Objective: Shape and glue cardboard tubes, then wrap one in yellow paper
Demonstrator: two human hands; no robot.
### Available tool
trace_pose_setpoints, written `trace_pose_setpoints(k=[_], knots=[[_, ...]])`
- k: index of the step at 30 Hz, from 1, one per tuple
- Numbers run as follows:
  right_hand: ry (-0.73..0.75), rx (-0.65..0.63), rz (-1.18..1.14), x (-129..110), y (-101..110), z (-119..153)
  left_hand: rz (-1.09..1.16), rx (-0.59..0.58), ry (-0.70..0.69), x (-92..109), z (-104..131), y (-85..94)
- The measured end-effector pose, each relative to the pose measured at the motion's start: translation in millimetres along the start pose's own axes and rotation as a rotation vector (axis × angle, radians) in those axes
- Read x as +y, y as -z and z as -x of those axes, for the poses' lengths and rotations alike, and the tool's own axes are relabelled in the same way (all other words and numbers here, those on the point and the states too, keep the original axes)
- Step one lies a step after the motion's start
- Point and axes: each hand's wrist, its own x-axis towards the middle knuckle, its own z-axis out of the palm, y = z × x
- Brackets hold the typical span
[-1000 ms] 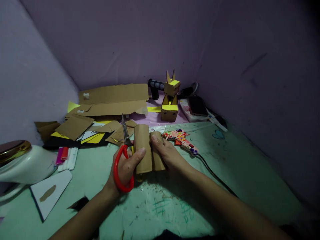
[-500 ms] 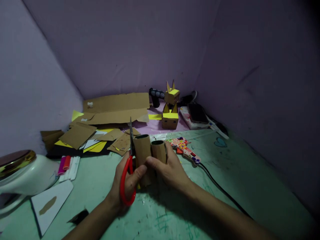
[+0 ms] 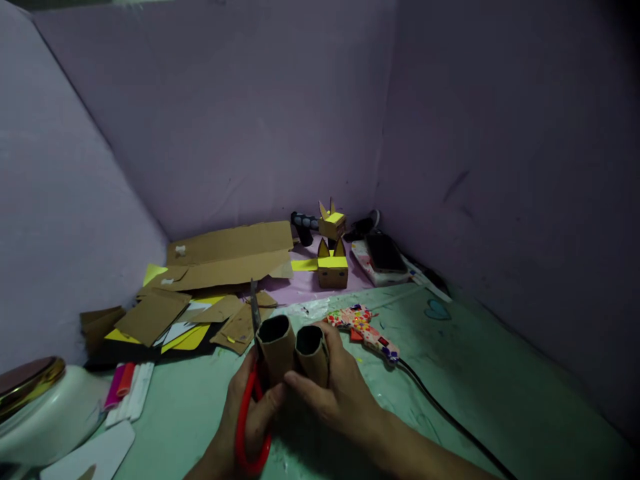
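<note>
Far left of the wide tube [image 3: 278, 353], a white appliance [image 3: 60, 417] stands at the edge of view. Nearer that tube, markers [image 3: 123, 390] lie side by side. Scraps [image 3: 155, 317] are heaped beyond them, left of the tube, apparently to leave working room. A long sheet [image 3: 230, 253] lies behind the heap, farther off than the tube.

Immediately left of the wide tube, the left hand [image 3: 256, 415] grasps it and also carries the scissors [image 3: 255, 378]. Their blades point away, alongside the tube; presumably this saves setting them down.

The wide tube is held tilted, open mouth up toward the viewer. Just to its right, the right hand [image 3: 345, 393] grips the narrow tube [image 3: 317, 363], thumb in front. The paired hold seems to bring both mouths into plain sight. Contact lower down cannot be determined; the thumbs hide it.

Beyond and right of the wide tube sits an eared box [image 3: 333, 277]. Nearer, the glue gun [image 3: 355, 323] lies on its side, likely placed for easy reach. Farther right of the tube lies a phone [image 3: 384, 253].
</note>
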Motion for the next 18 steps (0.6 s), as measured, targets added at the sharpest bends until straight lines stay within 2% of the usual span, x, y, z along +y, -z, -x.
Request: trace_pose_setpoints(k=[7, 13, 16, 18], knots=[[0.006, -0.002, -0.011, 1.2, 0.1, -0.8, 0.014, 0.135, 0.002, -3.7, 0.6, -6.0], [-0.021, 0.004, -0.033, -0.2, -2.7, -1.2, 0.001, 0.126, 0.023, -4.8, 0.2, -2.6], [-0.09, -0.074, -0.054, -13.3, 7.0, -7.0, 0.041, 0.143, 0.073, -5.0, 1.4, -1.6], [-0.131, -0.144, -0.017, -23.3, 24.7, -13.7, 0.11, 0.174, 0.138, -5.6, 2.8, -1.4]])
